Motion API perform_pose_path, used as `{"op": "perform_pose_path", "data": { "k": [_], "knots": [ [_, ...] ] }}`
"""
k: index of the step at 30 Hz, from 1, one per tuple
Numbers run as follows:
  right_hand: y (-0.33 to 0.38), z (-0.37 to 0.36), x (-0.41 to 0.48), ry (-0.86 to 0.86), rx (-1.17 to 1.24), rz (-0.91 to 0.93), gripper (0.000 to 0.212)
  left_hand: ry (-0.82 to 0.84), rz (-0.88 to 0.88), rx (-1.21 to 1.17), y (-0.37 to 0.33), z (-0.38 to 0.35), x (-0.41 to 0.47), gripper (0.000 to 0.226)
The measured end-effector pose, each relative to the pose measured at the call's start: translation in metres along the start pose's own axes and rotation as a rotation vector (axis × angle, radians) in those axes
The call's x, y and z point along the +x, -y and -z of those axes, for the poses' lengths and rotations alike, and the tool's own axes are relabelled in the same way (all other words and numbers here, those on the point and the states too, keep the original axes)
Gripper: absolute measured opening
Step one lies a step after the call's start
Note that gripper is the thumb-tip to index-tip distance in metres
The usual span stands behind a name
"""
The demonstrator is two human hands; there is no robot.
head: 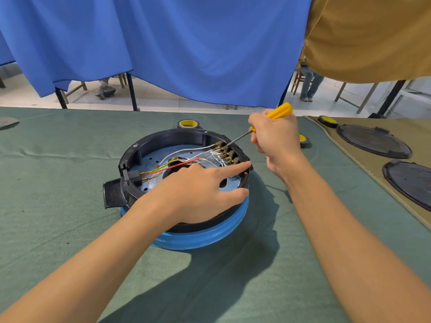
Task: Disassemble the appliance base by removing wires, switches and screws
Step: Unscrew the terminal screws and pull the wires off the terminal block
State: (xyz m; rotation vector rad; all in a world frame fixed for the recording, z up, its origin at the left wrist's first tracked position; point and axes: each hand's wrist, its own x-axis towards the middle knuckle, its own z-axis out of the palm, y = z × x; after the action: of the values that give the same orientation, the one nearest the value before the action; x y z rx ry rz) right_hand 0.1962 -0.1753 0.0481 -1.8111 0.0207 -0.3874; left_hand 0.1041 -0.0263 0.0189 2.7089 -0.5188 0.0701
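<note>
Under left hand (198, 192), appliance base (163, 138); right hand (276, 138), screwdriver (281, 111)

Left hand (200, 194) lies spread over the near side of the appliance base (163, 138), so the near rim and much of the metal plate (151, 159) under the palm are out of sight. On the screwdriver (279, 111), the middle of the yellow handle is buried in the right hand (275, 138), its fingers curled away behind the knuckles. The tip runs in among the brass terminals (225, 152), and which one it touches, cannot tell. Behind the base, a tape roll (187, 124) shows only its top. A second tape roll (304, 139) peeks from behind the right wrist. The nearer black lid (410, 183) is sliced by the right edge. The left forearm (93, 264) and right forearm (349, 241) run out at the bottom corners. Under the blue curtain (163, 43), only a person's legs (105, 88) show.
</note>
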Motion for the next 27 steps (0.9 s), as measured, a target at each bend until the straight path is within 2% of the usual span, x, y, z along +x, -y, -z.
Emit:
{"op": "perform_pose_path", "data": {
  "k": [3, 6, 11, 15, 19, 27],
  "knots": [
    [0.004, 0.002, -0.011, -0.034, -0.244, 0.298, 0.025, -0.001, -0.001, 0.011, -0.001, 0.001, 0.0, 0.051],
    [0.003, 0.003, -0.02, -0.053, -0.292, 0.422, 0.026, 0.008, 0.0, 0.007, -0.001, 0.001, 0.0, 0.051],
    [-0.011, -0.001, -0.029, -0.133, -0.188, 0.423, 0.031, -0.002, -0.002, 0.022, 0.001, -0.001, 0.0, 0.054],
    [-0.022, -0.003, -0.035, -0.128, -0.126, 0.496, 0.039, 0.006, 0.006, 0.035, 0.001, -0.001, 0.001, 0.055],
    [-0.028, -0.008, -0.04, -0.164, -0.084, 0.536, 0.038, 0.012, 0.009, 0.031, 0.001, 0.0, 0.001, 0.053],
    [-0.032, -0.009, -0.04, -0.154, -0.038, 0.504, 0.036, 0.006, 0.006, 0.025, 0.0, 0.001, 0.0, 0.055]
  ]
}}
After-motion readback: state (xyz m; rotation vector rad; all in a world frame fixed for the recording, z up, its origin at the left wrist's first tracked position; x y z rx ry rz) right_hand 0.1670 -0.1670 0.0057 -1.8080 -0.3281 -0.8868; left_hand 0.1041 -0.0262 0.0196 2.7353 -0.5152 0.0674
